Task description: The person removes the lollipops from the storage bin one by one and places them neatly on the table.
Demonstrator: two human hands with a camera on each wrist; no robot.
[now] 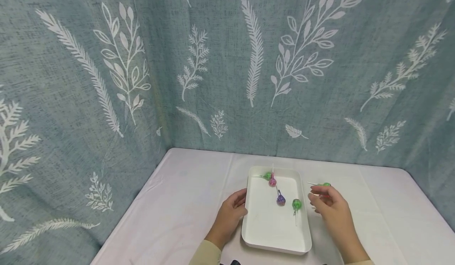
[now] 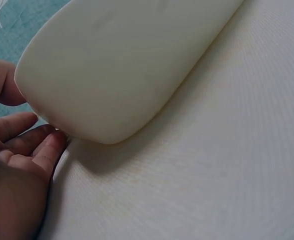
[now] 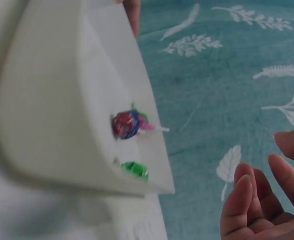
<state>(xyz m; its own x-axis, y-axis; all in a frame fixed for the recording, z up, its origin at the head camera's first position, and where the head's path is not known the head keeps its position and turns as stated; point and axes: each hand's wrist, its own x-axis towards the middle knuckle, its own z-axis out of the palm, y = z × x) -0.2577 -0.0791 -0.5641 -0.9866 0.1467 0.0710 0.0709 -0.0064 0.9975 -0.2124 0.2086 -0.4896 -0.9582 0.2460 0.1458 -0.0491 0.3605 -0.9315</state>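
While left fingers (image 2: 50, 150) hold the tray (image 1: 263, 225), right fingers (image 3: 237, 200) curl loosely apart — 1 green lollipop (image 1: 326, 184) just beyond.

Teal curtain (image 1: 224, 59) with white leaf prints (image 1: 254, 55) hangs behind a white-covered table (image 1: 195, 190)

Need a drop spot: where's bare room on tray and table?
Tray: near end, below the purple lollipop. Table: left of left grip, right of right grip. Crowded: tray's far end around the pink lollipop; table around the green lollipop.

White-clothed table (image 1: 199, 186), white tray (image 1: 266, 225) on it, green lollipop (image 1: 326, 184) beside the tray
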